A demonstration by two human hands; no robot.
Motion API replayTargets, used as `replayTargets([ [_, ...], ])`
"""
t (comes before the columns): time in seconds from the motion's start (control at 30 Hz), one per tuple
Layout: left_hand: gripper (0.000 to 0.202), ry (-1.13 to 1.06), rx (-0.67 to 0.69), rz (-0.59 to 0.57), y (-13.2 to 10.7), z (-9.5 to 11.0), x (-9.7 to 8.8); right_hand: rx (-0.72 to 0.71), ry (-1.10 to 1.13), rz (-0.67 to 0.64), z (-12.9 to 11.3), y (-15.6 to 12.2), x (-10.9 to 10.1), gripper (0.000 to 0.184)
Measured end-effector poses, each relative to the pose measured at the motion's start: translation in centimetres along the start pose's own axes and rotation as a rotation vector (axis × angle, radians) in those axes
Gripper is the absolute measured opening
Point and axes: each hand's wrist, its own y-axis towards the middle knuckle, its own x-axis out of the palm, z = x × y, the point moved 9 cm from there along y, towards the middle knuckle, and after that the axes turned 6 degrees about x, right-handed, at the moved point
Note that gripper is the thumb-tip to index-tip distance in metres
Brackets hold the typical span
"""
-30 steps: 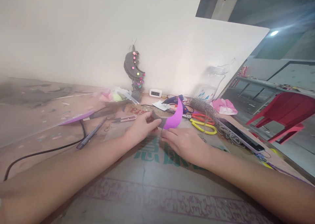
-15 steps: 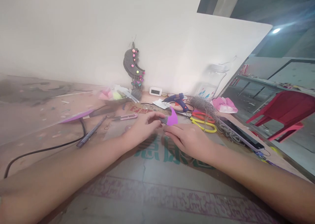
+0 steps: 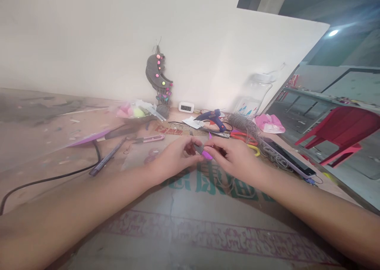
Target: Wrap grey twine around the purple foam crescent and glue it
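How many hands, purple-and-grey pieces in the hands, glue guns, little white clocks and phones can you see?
Hands: 2 (left hand, right hand)
Purple-and-grey piece: 1
Glue gun: 1
Little white clock: 1
Phone: 1
Total: 6

Purple piece (image 3: 207, 155) is mostly hidden by fingers of left hand (image 3: 181, 155) and right hand (image 3: 233, 153); yellow handle (image 3: 255, 150) sits partly behind the right. Dark scraps (image 3: 53, 108) are blurred, red chair (image 3: 341, 125) cut off at right edge.
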Motion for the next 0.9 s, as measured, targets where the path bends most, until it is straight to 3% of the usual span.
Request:
replayTargets([
  [0.33,0.032,-0.003,-0.024,-0.005,0.0,-0.2,0.0,0.057,0.058,-0.011,0.7,0.5,-0.2,0.026],
  [0.53,0.037,-0.079,-0.073,-0.028,-0.1,-0.4,0.2,0.202,0.191,-0.228,4.0,1.8,-0.1,0.024],
  [0.7,0.021,-0.067,-0.016,0.043,0.1,0.1,-0.7,0.313,0.391,-0.397,6.2,1.9,0.7,0.033],
  [0.9,0.016,-0.115,-0.019,0.075,0.3,-0.2,-1.2,0.27,0.351,-0.338,6.0,2.4,0.0,0.03],
])
